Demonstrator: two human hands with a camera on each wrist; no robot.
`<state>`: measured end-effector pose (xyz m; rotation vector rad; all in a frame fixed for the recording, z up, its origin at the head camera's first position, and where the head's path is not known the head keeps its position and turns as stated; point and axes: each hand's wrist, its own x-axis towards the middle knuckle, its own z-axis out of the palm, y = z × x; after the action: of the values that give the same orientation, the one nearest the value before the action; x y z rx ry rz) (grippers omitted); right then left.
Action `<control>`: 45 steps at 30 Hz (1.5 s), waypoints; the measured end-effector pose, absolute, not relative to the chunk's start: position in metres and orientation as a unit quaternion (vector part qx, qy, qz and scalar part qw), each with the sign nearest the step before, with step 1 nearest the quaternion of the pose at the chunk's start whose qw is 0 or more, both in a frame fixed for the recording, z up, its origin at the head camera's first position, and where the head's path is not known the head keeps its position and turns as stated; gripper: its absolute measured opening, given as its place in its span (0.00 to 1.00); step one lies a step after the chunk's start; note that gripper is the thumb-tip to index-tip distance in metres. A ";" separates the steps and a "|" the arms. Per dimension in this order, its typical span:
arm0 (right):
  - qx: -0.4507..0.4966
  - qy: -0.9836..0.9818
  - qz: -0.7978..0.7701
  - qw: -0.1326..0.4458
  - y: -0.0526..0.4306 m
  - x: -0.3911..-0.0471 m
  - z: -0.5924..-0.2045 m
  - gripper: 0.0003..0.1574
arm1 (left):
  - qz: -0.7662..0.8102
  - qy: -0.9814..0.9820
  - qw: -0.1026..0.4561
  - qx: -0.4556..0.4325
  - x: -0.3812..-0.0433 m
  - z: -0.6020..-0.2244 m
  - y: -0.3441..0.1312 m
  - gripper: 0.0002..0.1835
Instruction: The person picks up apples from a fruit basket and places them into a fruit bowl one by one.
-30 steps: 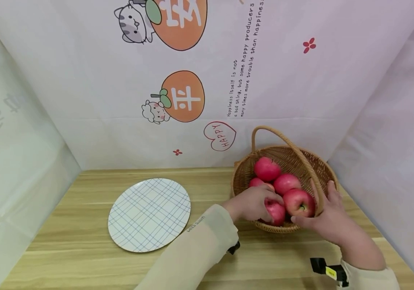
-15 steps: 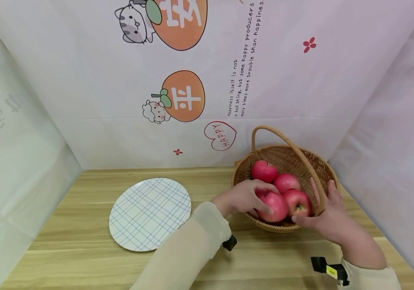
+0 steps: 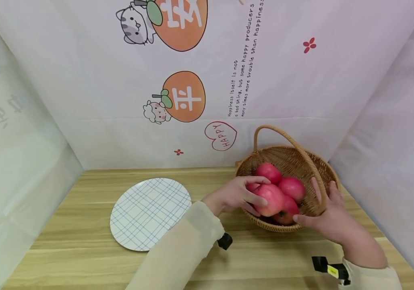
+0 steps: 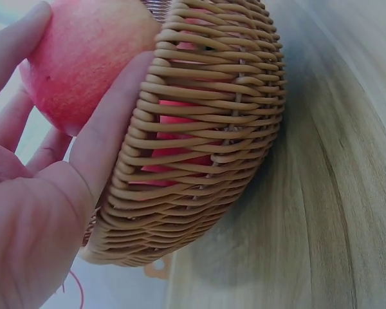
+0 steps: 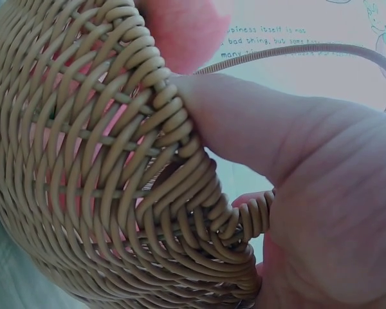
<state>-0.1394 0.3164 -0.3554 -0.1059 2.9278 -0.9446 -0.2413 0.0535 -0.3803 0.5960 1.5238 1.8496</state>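
Observation:
My left hand (image 3: 234,196) grips a pinkish-red apple (image 3: 272,200) just over the front left rim of a wicker basket (image 3: 277,155). Thumb and fingers curve about that apple (image 4: 93,61) in the left wrist view, beside the woven wall. Inside the basket lie more red apples: one at the back (image 3: 269,172), another (image 3: 292,188) to the right, and one (image 3: 287,213) partly behind the held apple. Part of a further apple shows behind my left fingers. My right hand (image 3: 332,215) holds the basket's right rim by the handle base, its thumb (image 5: 238,116) on the rim.
A round white plate (image 3: 150,213) with blue crossing lines lies on the wooden table (image 3: 83,241), left of the basket. The basket's tall arched handle (image 3: 294,143) rises over the apples. White printed cloth (image 3: 272,80) walls the back and both sides.
My left hand has lifted the apple from among the others and drawn it up and slightly left. The remaining apples have shifted in the basket. My right hand keeps its place.

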 end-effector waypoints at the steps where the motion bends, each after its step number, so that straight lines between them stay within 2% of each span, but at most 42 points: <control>1: -0.033 0.951 -0.307 0.033 0.317 -0.139 -0.355 0.81 | 0.713 0.574 0.332 0.227 -0.241 -0.380 0.052 0.29; 13: -0.035 0.952 -0.301 0.031 0.320 -0.141 -0.356 0.80 | 0.761 0.499 0.334 0.246 -0.238 -0.356 0.008 0.30; 19: -0.033 0.954 -0.297 0.035 0.320 -0.142 -0.357 0.80 | 0.740 0.532 0.320 0.259 -0.234 -0.346 -0.032 0.32; 26: -0.033 0.952 -0.301 0.036 0.318 -0.141 -0.356 0.80 | 0.710 0.626 0.268 0.178 -0.240 -0.353 -0.111 0.38; 36: -0.030 0.953 -0.298 0.039 0.319 -0.142 -0.357 0.80 | 0.609 0.768 0.180 0.082 -0.245 -0.377 -0.218 0.38; 45: -0.027 0.948 -0.315 0.042 0.318 -0.142 -0.357 0.79 | 0.560 0.813 0.158 -0.009 -0.247 -0.395 -0.261 0.41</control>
<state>-0.1420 0.3184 -0.3567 -0.0811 2.8999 -0.9650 -0.2470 -0.2609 -0.3953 -0.0255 2.3264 1.6011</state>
